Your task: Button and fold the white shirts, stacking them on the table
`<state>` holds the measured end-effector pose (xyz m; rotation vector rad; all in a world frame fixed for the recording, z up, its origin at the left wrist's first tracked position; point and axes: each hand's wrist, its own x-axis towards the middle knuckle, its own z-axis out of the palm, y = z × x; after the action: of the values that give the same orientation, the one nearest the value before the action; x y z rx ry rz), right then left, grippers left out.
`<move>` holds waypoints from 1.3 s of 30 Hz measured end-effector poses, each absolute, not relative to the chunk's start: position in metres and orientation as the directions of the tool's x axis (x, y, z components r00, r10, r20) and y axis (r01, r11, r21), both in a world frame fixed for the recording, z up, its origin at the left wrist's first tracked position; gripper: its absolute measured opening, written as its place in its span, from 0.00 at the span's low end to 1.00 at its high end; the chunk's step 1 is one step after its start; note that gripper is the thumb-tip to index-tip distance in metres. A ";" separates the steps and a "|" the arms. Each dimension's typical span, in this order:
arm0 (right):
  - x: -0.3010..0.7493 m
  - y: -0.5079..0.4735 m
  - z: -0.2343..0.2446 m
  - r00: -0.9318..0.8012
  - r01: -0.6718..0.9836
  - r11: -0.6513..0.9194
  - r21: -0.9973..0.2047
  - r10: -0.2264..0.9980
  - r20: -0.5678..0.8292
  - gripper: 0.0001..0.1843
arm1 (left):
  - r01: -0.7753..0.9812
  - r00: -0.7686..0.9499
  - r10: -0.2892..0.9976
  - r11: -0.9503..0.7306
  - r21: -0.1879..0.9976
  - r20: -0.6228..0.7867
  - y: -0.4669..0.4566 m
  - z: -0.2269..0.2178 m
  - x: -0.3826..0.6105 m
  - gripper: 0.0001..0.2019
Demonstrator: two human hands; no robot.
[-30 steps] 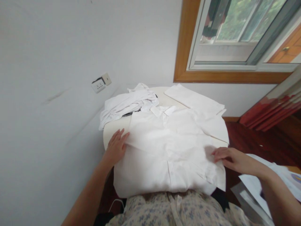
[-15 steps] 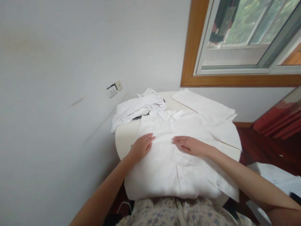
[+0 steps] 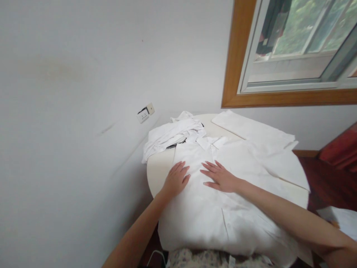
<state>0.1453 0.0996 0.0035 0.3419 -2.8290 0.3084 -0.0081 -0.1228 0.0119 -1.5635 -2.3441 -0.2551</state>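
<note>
A white long-sleeved shirt [image 3: 195, 212] lies spread over a round white table [image 3: 158, 167], its collar toward the wall and its lower part hanging over the near edge. One sleeve [image 3: 253, 128] stretches out across the far right of the tabletop. My left hand [image 3: 176, 178] rests flat on the left side of the shirt, fingers extended. On the shirt's middle lies my right hand [image 3: 219, 176], palm down with its fingers spread. Neither hand grips the cloth.
A crumpled pile of white clothes [image 3: 170, 136] with some dark trim sits at the table's back left, near a wall socket [image 3: 143, 115]. A wood-framed window [image 3: 230, 67] is at upper right. White items [image 3: 341, 219] and a red curtain [image 3: 340, 149] are at right.
My right hand's fingers have spread apart on the shirt. My left hand stays in nearly the same place on the cloth. The camera view has shifted, so everything appears lower and farther right.
</note>
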 end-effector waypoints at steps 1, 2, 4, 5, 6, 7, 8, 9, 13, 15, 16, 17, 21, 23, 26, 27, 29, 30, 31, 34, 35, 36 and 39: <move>0.146 0.099 0.003 -0.932 -0.258 0.951 -0.172 -0.198 0.305 0.30 | 0.907 -0.382 0.854 0.419 -0.032 0.355 -0.121 0.017 -0.015 0.17; 0.146 0.098 0.003 -0.929 -0.258 0.951 -0.169 -0.195 0.315 0.30 | 0.884 -0.422 0.833 0.465 -0.040 0.357 -0.118 0.023 -0.024 0.16; 0.148 0.098 0.003 -0.924 -0.259 0.952 -0.164 -0.195 0.328 0.29 | 0.803 -0.542 0.767 0.593 -0.057 0.343 -0.112 0.034 -0.042 0.14; 0.148 0.097 0.002 -0.923 -0.260 0.952 -0.161 -0.195 0.332 0.29 | 0.749 -0.605 0.721 0.659 -0.065 0.337 -0.108 0.038 -0.050 0.14; 0.148 0.097 0.002 -0.922 -0.260 0.952 -0.159 -0.195 0.334 0.29 | 0.700 -0.657 0.680 0.710 -0.070 0.327 -0.104 0.040 -0.057 0.15; 0.148 0.097 0.002 -0.922 -0.259 0.953 -0.158 -0.195 0.335 0.29 | 0.655 -0.700 0.641 0.752 -0.074 0.314 -0.100 0.041 -0.062 0.16; 0.148 0.097 0.002 -0.922 -0.258 0.953 -0.158 -0.194 0.336 0.29 | 0.618 -0.734 0.610 0.782 -0.077 0.299 -0.097 0.040 -0.066 0.18; 0.148 0.097 0.002 -0.922 -0.259 0.953 -0.157 -0.195 0.336 0.29 | 0.589 -0.760 0.586 0.804 -0.082 0.282 -0.094 0.038 -0.068 0.20; 0.148 0.097 0.002 -0.922 -0.258 0.953 -0.157 -0.195 0.335 0.29 | 0.507 -0.808 0.519 0.854 -0.121 0.278 -0.087 0.027 -0.068 0.25; 0.148 0.097 0.003 -0.925 -0.257 0.954 -0.155 -0.196 0.327 0.29 | 0.499 -0.806 0.516 0.856 -0.136 0.291 -0.087 0.023 -0.068 0.24; 0.148 0.097 0.004 -0.926 -0.257 0.954 -0.155 -0.197 0.321 0.29 | 0.509 -0.799 0.527 0.849 -0.141 0.291 -0.087 0.022 -0.068 0.23; 0.148 0.097 0.004 -0.928 -0.257 0.954 -0.155 -0.199 0.316 0.29 | 0.524 -0.790 0.542 0.840 -0.145 0.287 -0.087 0.022 -0.069 0.22; 0.148 0.097 0.004 -0.925 -0.263 0.950 -0.167 -0.199 0.324 0.29 | 0.575 -0.759 0.593 0.804 -0.148 0.268 -0.087 0.023 -0.072 0.18; 0.148 0.097 0.003 -0.922 -0.265 0.949 -0.172 -0.198 0.332 0.29 | 0.584 -0.757 0.599 0.799 -0.141 0.259 -0.087 0.024 -0.074 0.18; 0.148 0.097 0.004 -0.921 -0.267 0.947 -0.177 -0.196 0.337 0.28 | 0.575 -0.774 0.588 0.808 -0.127 0.234 -0.088 0.025 -0.080 0.20; 0.148 0.097 0.004 -0.921 -0.269 0.946 -0.179 -0.197 0.337 0.28 | 0.574 -0.778 0.587 0.809 -0.125 0.225 -0.088 0.025 -0.083 0.21; 0.149 0.097 0.006 -0.923 -0.271 0.945 -0.184 -0.200 0.330 0.28 | 0.583 -0.775 0.597 0.802 -0.130 0.206 -0.090 0.025 -0.088 0.22; 0.149 0.097 0.006 -0.924 -0.271 0.944 -0.187 -0.201 0.325 0.28 | 0.591 -0.770 0.606 0.795 -0.135 0.199 -0.090 0.025 -0.089 0.22; 0.149 0.097 0.007 -0.925 -0.271 0.944 -0.190 -0.200 0.323 0.28 | 0.598 -0.765 0.614 0.789 -0.138 0.193 -0.091 0.025 -0.090 0.22; 0.149 0.097 0.007 -0.921 -0.274 0.940 -0.202 -0.196 0.336 0.27 | 0.588 -0.768 0.604 0.797 -0.139 0.211 -0.092 0.027 -0.087 0.20; 0.149 0.097 0.007 -0.919 -0.275 0.939 -0.206 -0.194 0.344 0.27 | 0.579 -0.769 0.595 0.803 -0.139 0.234 -0.092 0.029 -0.085 0.19; 0.149 0.097 0.007 -0.917 -0.276 0.938 -0.211 -0.192 0.349 0.27 | 0.575 -0.763 0.590 0.806 -0.140 0.263 -0.092 0.031 -0.082 0.18; 0.149 0.097 0.005 -0.917 -0.277 0.935 -0.220 -0.189 0.351 0.27 | 0.647 -0.683 0.644 0.752 -0.124 0.345 -0.088 0.041 -0.073 0.13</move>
<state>0.1486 0.0974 0.0049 0.3421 -2.7642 0.3811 -0.0735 -0.0879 0.0407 -0.9913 -2.5830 -0.0117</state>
